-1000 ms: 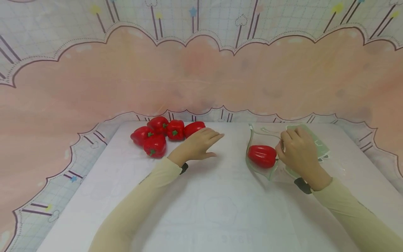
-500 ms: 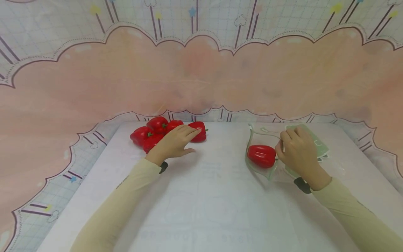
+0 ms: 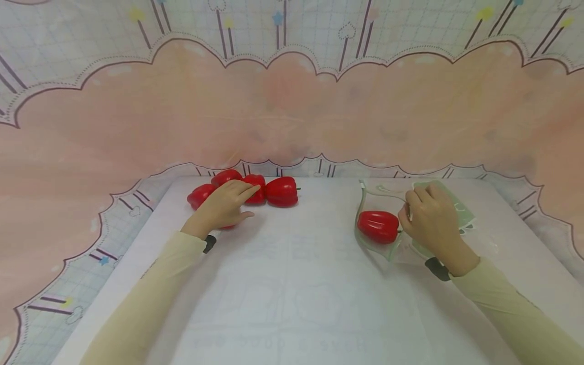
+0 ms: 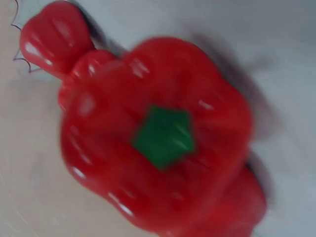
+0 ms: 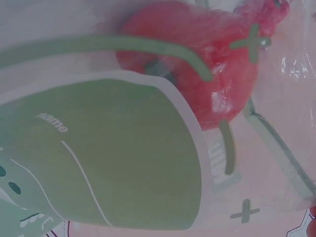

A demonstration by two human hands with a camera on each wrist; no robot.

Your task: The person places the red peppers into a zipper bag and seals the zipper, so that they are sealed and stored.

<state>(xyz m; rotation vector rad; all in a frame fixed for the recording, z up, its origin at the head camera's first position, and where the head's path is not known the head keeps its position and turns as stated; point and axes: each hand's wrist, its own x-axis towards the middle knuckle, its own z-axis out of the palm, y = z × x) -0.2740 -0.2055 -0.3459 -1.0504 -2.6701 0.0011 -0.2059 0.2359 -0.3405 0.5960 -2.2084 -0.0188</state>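
My left hand hovers over the cluster of red bell peppers at the back left, fingers extended and thumb apart. Beneath it, the nearest bell pepper is mostly hidden in the head view; the left wrist view shows it large, its green stem facing the camera. No fingers appear there. My right hand pinches the rim of a clear, green-edged zip bag. One bell pepper lies at the bag's mouth, stem pointing to the right, and is seen through the film in the right wrist view.
Other bell peppers sit close together, among them a rightmost one and one behind the hand. The bag's printed green panel spreads right of my right hand. A patterned curtain rises behind the white table.
My left hand has swept leftward, from beside the rightmost bell pepper to over the near left one, uncovering the rightmost. My right hand and the bag stay put.
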